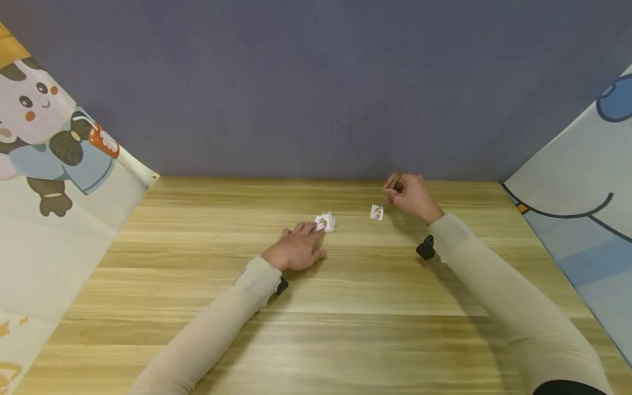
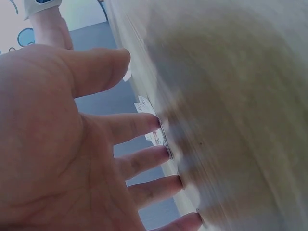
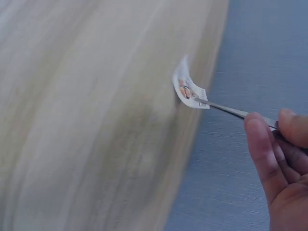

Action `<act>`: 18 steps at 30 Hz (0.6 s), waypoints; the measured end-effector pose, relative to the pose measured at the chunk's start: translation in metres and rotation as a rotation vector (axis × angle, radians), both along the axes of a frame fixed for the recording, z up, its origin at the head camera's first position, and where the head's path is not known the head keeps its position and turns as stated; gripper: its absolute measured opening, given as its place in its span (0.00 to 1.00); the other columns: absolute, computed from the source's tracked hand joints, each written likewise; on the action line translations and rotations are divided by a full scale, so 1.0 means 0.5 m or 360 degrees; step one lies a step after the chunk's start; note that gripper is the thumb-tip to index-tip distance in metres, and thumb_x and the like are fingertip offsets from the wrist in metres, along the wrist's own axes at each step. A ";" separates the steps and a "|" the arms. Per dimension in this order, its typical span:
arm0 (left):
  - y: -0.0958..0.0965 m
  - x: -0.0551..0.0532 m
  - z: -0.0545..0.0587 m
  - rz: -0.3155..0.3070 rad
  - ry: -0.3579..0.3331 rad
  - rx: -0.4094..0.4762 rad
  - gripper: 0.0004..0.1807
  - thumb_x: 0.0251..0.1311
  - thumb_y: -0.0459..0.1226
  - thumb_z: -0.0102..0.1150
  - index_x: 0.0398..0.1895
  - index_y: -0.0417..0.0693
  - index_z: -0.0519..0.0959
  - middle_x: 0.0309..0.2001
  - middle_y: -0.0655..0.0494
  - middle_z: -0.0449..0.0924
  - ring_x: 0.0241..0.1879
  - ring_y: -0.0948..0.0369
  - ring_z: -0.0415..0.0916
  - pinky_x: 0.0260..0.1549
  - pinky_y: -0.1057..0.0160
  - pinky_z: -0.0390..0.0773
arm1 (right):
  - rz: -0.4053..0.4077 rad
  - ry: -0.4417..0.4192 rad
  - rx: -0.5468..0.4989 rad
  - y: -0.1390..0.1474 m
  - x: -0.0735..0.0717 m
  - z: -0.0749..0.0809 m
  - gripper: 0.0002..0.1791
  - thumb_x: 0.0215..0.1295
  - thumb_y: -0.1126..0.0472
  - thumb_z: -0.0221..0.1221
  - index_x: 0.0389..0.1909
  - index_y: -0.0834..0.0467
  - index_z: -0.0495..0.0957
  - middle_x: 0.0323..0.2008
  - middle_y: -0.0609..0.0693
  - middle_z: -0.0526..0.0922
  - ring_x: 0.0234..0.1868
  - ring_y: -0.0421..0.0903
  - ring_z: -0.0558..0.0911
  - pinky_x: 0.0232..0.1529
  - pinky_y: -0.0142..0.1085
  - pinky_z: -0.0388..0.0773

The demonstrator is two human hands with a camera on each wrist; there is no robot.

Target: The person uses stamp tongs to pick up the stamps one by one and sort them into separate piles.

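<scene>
In the head view my right hand (image 1: 413,196) pinches metal tweezers (image 3: 226,111) between thumb and fingers. Their tips grip one corner of a small white stamp-like paper (image 1: 377,212) with a printed picture. The right wrist view shows this paper (image 3: 184,91) curved, close over the table. My left hand (image 1: 298,248) lies palm down with spread fingers, to the left of a small pile of similar papers (image 1: 324,221). Seen from the left wrist, the fingertips press at the table, two of them on the edge of the pile (image 2: 143,104).
The wood-grain table (image 1: 345,340) ends at a grey-blue wall panel (image 1: 316,93) just behind the papers. Cartoon-printed panels stand on the left (image 1: 44,230) and right (image 1: 582,181). A black wrist device (image 1: 425,248) sits under the right sleeve.
</scene>
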State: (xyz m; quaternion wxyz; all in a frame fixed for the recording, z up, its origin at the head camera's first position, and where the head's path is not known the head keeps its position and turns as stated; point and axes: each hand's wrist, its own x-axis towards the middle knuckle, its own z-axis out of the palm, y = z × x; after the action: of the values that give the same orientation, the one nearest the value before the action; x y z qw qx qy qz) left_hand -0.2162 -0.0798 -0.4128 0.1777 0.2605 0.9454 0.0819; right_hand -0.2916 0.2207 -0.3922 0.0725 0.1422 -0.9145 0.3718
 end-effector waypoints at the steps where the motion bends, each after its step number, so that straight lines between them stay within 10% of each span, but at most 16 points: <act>1: 0.000 0.000 0.000 0.0001 0.0001 -0.0001 0.36 0.69 0.56 0.41 0.74 0.52 0.52 0.74 0.51 0.43 0.71 0.53 0.40 0.63 0.42 0.47 | 0.0003 0.0014 0.0010 0.001 -0.002 -0.004 0.05 0.63 0.66 0.60 0.31 0.64 0.79 0.21 0.53 0.80 0.24 0.57 0.81 0.20 0.35 0.76; 18: -0.001 -0.002 0.000 0.0004 -0.0021 0.0011 0.36 0.69 0.60 0.31 0.74 0.53 0.52 0.74 0.51 0.43 0.72 0.51 0.39 0.63 0.41 0.46 | 0.0032 0.0148 0.0062 0.003 0.001 -0.024 0.03 0.63 0.66 0.61 0.33 0.63 0.80 0.25 0.56 0.82 0.26 0.51 0.82 0.23 0.36 0.75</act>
State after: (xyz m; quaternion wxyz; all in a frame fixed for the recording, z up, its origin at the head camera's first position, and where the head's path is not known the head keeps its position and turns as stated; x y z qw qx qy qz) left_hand -0.2173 -0.0804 -0.4130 0.1828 0.2593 0.9443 0.0872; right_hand -0.2909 0.2222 -0.4042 0.1083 0.1698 -0.9158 0.3476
